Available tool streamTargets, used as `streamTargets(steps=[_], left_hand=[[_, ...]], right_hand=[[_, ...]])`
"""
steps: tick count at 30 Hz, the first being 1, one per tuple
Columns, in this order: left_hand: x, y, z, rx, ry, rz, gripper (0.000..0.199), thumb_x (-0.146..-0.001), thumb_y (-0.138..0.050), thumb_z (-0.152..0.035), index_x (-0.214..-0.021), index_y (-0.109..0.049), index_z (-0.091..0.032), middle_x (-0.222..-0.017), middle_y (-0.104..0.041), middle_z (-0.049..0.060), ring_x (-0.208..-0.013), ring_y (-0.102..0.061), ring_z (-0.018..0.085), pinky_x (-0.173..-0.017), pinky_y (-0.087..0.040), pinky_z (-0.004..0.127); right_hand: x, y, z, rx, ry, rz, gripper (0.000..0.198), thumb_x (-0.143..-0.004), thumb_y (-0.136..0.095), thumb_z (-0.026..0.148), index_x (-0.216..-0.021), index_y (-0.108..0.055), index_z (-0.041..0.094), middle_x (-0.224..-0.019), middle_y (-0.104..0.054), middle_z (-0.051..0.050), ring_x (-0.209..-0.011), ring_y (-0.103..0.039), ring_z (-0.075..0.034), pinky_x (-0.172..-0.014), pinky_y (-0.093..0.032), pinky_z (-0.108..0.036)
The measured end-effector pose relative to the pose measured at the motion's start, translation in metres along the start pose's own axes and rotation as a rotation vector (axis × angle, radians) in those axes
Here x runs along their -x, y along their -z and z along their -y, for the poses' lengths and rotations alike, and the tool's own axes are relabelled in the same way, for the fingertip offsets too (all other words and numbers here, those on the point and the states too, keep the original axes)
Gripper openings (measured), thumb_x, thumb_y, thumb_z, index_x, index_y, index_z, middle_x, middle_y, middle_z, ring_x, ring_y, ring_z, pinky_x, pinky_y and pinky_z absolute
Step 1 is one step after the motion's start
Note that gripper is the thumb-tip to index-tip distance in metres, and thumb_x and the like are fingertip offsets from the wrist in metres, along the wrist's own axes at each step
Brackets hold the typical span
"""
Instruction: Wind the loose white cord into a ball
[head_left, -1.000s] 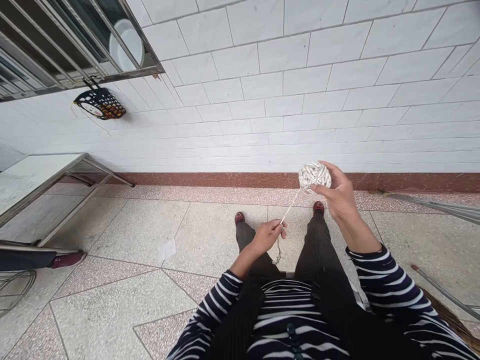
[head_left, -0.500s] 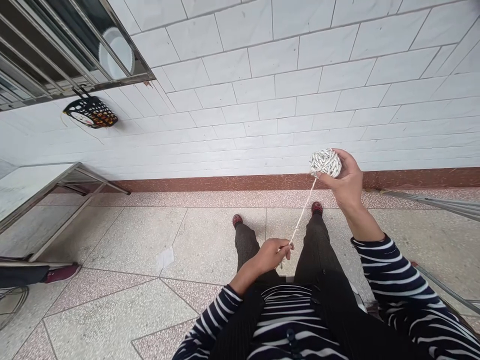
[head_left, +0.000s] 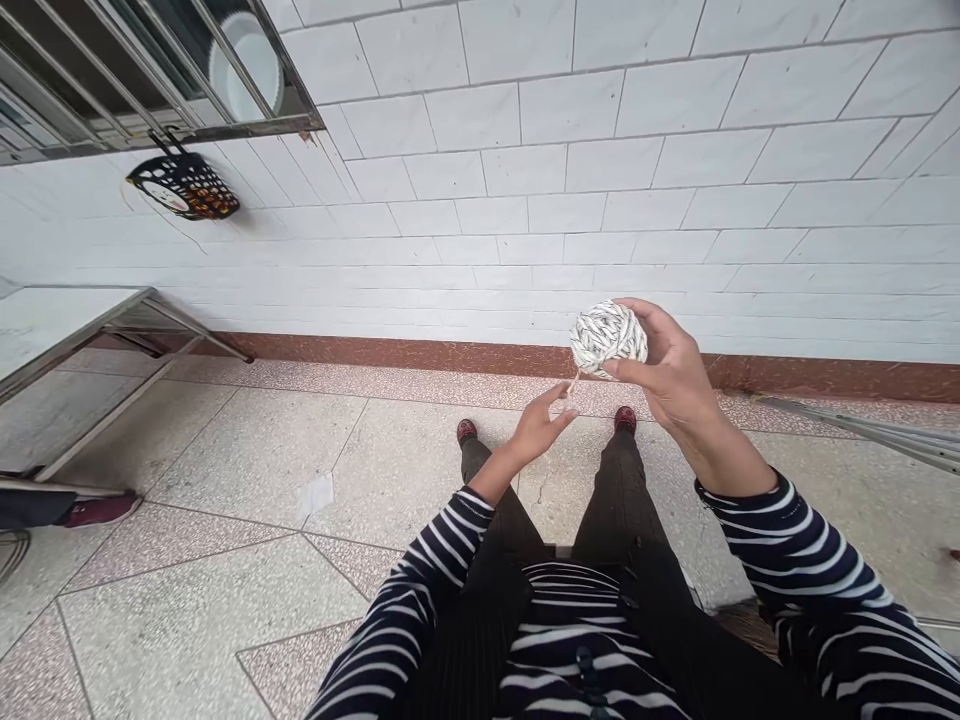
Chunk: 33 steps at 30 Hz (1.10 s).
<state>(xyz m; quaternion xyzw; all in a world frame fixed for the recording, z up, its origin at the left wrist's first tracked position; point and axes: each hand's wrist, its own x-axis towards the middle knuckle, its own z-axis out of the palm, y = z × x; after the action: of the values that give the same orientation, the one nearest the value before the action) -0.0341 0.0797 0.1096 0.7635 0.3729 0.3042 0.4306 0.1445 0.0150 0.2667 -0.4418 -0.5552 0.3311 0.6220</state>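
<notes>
White tiles cover the wall (head_left: pixel 660 160), which rises behind everything above a reddish-brown skirting. Below spreads the speckled floor (head_left: pixel 187 600), pale with pinkish panels. At the left a barred window (head_left: pixel 210 132) takes the upper corner, and a pale-topped table (head_left: pixel 60 315) with metal legs stands beneath it. The person wears a navy-and-white striped top (head_left: pixel 574 600) and stands facing the wall. A white round vessel (head_left: pixel 259 60) shows behind the bars; a black perforated basket (head_left: pixel 187 190) hangs just below them. Another person's dark red shoe (head_left: pixel 101 510) shows at the left edge, beyond a scrap of white paper (head_left: pixel 321 492) on the floor.

The right hand (head_left: pixel 667 370) curves around a ball of cord (head_left: pixel 607 338), thumb in front, fingers behind, holding it up before the wall. Lower, the left hand (head_left: pixel 541 422) reaches toward it, thumb apart from forefinger. A thin strand (head_left: pixel 576 381) runs from the ball's underside to that forefinger; whether the hidden fingers pinch it cannot be told.
</notes>
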Motion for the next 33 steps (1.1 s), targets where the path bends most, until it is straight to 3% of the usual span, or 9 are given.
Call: streamTargets(steps=[3, 5, 10, 14, 16, 20, 23, 27, 33], left_hand=[[-0.007, -0.010, -0.009, 0.052, -0.044, 0.004, 0.031, -0.097, -0.055, -0.043, -0.105, -0.073, -0.018, -0.121, -0.073, 0.009, -0.117, -0.064, 0.025, -0.111, -0.042, 0.040], [0.001, -0.018, -0.002, 0.124, -0.026, 0.059, 0.037, -0.100, -0.047, -0.043, -0.089, -0.071, -0.017, -0.103, -0.077, 0.008, -0.106, -0.068, 0.023, -0.105, -0.045, 0.037], [0.041, -0.024, 0.022, 0.284, 0.137, 0.188, 0.044, -0.102, -0.041, -0.050, -0.107, -0.064, -0.013, -0.073, -0.074, 0.005, -0.077, -0.070, 0.019, -0.089, -0.050, 0.033], [0.051, -0.012, 0.010, 0.291, 0.122, 0.222, 0.047, -0.101, -0.045, -0.051, -0.125, -0.059, -0.014, -0.074, -0.073, 0.003, -0.073, -0.067, 0.017, -0.082, -0.049, 0.031], [0.043, -0.005, -0.006, 0.325, 0.101, 0.209, 0.046, -0.097, -0.051, -0.052, -0.121, -0.062, -0.014, -0.077, -0.074, 0.004, -0.077, -0.066, 0.018, -0.084, -0.048, 0.031], [0.025, 0.000, -0.029, 0.402, 0.032, 0.105, 0.044, -0.096, -0.053, -0.056, -0.090, -0.066, -0.014, -0.075, -0.073, 0.007, -0.086, -0.069, 0.020, -0.097, -0.046, 0.034], [0.023, 0.001, -0.034, 0.487, 0.015, 0.031, 0.046, -0.097, -0.050, -0.060, -0.098, -0.062, -0.015, -0.071, -0.071, 0.004, -0.078, -0.070, 0.020, -0.096, -0.048, 0.037], [0.029, 0.008, -0.037, 0.629, 0.033, 0.117, 0.051, -0.097, -0.047, -0.065, -0.099, -0.056, -0.015, -0.065, -0.069, 0.004, -0.073, -0.073, 0.023, -0.088, -0.052, 0.039], [0.047, 0.019, -0.068, 0.775, 0.056, 0.314, 0.054, -0.094, -0.051, -0.069, -0.086, -0.059, -0.016, -0.051, -0.062, 0.002, -0.068, -0.073, 0.025, -0.100, -0.049, 0.048]], right_hand=[[-0.007, -0.005, 0.003, 0.017, 0.034, -0.031, 0.061, -0.066, -0.085, 0.035, -0.123, -0.062, 0.032, -0.130, -0.064, -0.004, -0.126, -0.059, -0.032, -0.099, -0.057, -0.048], [-0.015, 0.000, 0.004, 0.017, 0.079, -0.100, 0.061, -0.065, -0.086, 0.035, -0.121, -0.062, 0.031, -0.128, -0.064, -0.004, -0.124, -0.060, -0.032, -0.099, -0.057, -0.049], [-0.040, 0.031, 0.010, -0.060, 0.192, -0.347, 0.062, -0.059, -0.089, 0.024, -0.115, -0.061, 0.029, -0.120, -0.065, -0.005, -0.117, -0.062, -0.032, -0.097, -0.058, -0.053], [-0.045, 0.044, 0.008, -0.078, 0.148, -0.376, 0.061, -0.059, -0.087, 0.023, -0.114, -0.061, 0.029, -0.118, -0.065, -0.006, -0.112, -0.063, -0.033, -0.083, -0.063, -0.054], [-0.043, 0.042, 0.003, -0.045, 0.121, -0.329, 0.063, -0.059, -0.088, 0.026, -0.116, -0.061, 0.030, -0.120, -0.064, -0.005, -0.114, -0.062, -0.035, -0.078, -0.064, -0.054], [-0.040, 0.038, -0.004, 0.006, 0.127, -0.295, 0.064, -0.061, -0.088, 0.029, -0.119, -0.061, 0.033, -0.122, -0.063, -0.005, -0.118, -0.061, -0.035, -0.081, -0.064, -0.054], [-0.043, 0.045, -0.008, 0.025, 0.156, -0.333, 0.062, -0.063, -0.087, 0.029, -0.120, -0.061, 0.034, -0.122, -0.064, -0.004, -0.117, -0.062, -0.035, -0.082, -0.064, -0.057], [-0.050, 0.065, -0.022, -0.016, 0.138, -0.433, 0.060, -0.062, -0.087, 0.025, -0.116, -0.061, 0.034, -0.118, -0.064, -0.004, -0.111, -0.064, -0.036, -0.081, -0.063, -0.064], [-0.066, 0.085, -0.054, -0.039, 0.090, -0.529, 0.057, -0.061, -0.086, 0.028, -0.113, -0.061, 0.030, -0.116, -0.063, -0.005, -0.106, -0.066, -0.034, -0.080, -0.064, -0.064]])
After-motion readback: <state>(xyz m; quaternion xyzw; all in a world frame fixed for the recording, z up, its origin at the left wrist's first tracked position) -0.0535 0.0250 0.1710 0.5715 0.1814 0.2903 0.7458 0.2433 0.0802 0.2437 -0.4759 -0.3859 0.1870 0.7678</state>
